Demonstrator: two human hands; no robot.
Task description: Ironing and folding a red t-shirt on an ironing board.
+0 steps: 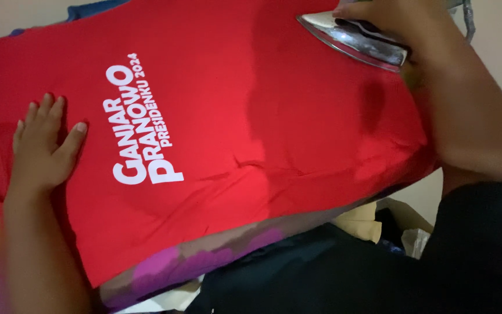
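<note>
A red shirt (274, 116) with white printed lettering lies spread flat across most of the view. My left hand (42, 145) rests palm down on its left part, fingers apart, pressing the cloth. At the top right my right hand (390, 20) grips the handle of a metal clothes iron (352, 39), whose shiny soleplate is tilted above the shirt's upper right area. Darker patches show on the cloth below the iron.
Under the shirt lies a purple and grey patterned cover (204, 261). Dark clothing (321, 273) and a pile of other fabrics (379, 221) sit at the bottom right. A pale wall shows at the top left.
</note>
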